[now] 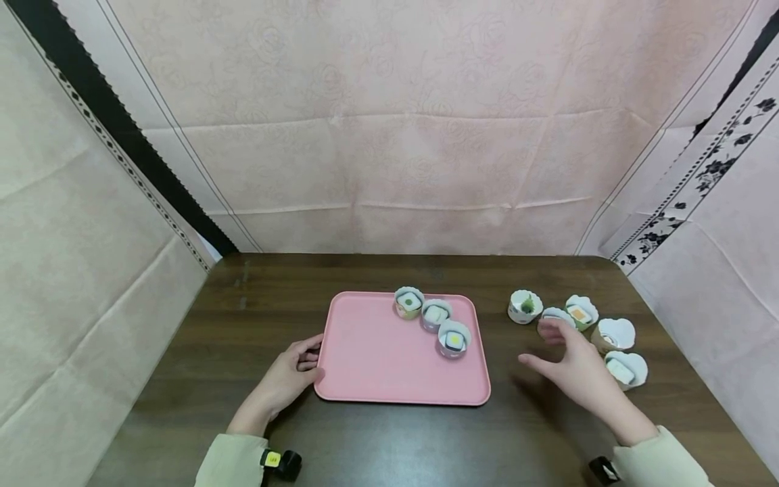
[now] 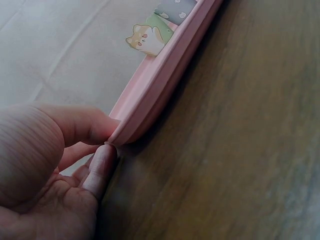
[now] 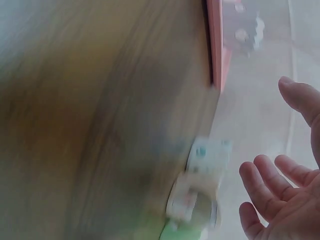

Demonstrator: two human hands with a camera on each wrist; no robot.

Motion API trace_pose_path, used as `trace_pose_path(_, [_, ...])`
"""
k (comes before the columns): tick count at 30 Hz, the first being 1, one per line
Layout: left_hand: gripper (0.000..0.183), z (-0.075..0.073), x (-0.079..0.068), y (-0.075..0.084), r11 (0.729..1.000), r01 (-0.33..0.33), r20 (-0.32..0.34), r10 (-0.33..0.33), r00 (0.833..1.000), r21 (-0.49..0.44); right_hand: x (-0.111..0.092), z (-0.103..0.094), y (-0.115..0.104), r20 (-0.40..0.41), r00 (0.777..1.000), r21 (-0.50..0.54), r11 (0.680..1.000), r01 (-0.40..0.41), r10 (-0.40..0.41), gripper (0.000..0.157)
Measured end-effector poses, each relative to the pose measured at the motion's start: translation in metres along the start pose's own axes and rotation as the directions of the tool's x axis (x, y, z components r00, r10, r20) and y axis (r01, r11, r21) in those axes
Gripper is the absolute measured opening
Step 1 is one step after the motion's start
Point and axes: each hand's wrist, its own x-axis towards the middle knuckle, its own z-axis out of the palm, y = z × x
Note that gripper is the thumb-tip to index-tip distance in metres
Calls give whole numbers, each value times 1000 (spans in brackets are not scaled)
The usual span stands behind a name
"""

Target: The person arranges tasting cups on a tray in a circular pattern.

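Note:
My left hand [image 1: 291,373] pinches the left edge of a pink tray [image 1: 371,345], thumb and fingers on its rim in the left wrist view. Three small decorated cups [image 1: 408,302] with something pale inside stand in the tray's right half; one near the rim bears a cartoon dog [image 2: 149,40]. Right of the tray my right hand [image 1: 575,365] hovers with fingers spread and holds nothing. Its fingers partly cover a small cup [image 1: 558,314] in the head view. In the right wrist view the palm faces the camera and the cups [image 3: 192,200] are blurred.
Several more cups, among them one with a green leaf shape [image 1: 525,306] and one with a wavy rim [image 1: 615,334], stand at the right of the dark wooden table [image 1: 389,446]. Pale patterned cloth [image 1: 395,162] hangs behind the table and along both sides.

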Motion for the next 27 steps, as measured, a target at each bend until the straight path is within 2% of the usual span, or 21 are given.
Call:
trace_pose_path(8, [61,-1,-2,1,1000,10,-9,-10,1000,1,-14,-34,26,-87,994,-41,997,-62,58,76])
trace_pose_path(15, [60,0,-2,5,1000,-4,0,4,1000,-5,-27,-64,52,-149,972,-60,980,-192,181,84])
trace_pose_path(22, [61,1,-3,5,1000,-3,-5,3,1000,-2,-41,-69,76,-193,943,-65,955,-289,272,88])
trace_pose_path(27, [61,1,-3,5,1000,-6,-7,6,1000,-2,-44,-67,86,-161,936,-57,944,-326,314,91])
